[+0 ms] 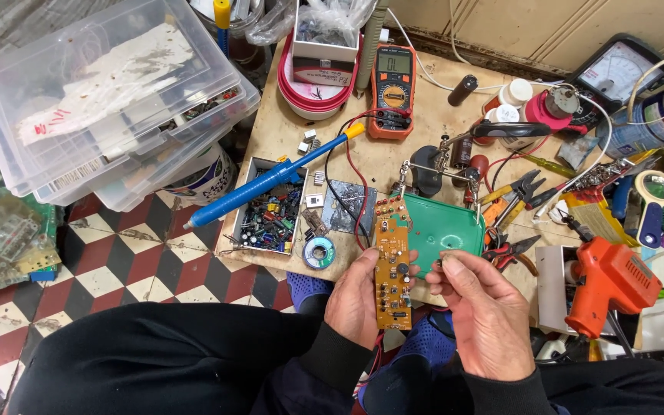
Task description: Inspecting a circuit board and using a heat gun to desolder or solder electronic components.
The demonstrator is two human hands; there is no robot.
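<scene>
Circuit board (393, 261) in left hand (356, 301), right hand (479, 313) adj.

I count one brown circuit board (392, 261), one green plastic cover (443, 230), one orange multimeter (392, 81), one blue desoldering pump (270, 183), one orange soldering gun (609, 280) — and two white-capped bottles (507, 104), one solder spool (319, 251), two stacked clear bins (109, 100).

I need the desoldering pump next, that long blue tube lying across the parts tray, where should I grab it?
Grip the blue desoldering pump mid-barrel, coming from above. It lies slanted across the parts tray, so the middle is raised and clear; the yellow tip sits among wires.
</scene>
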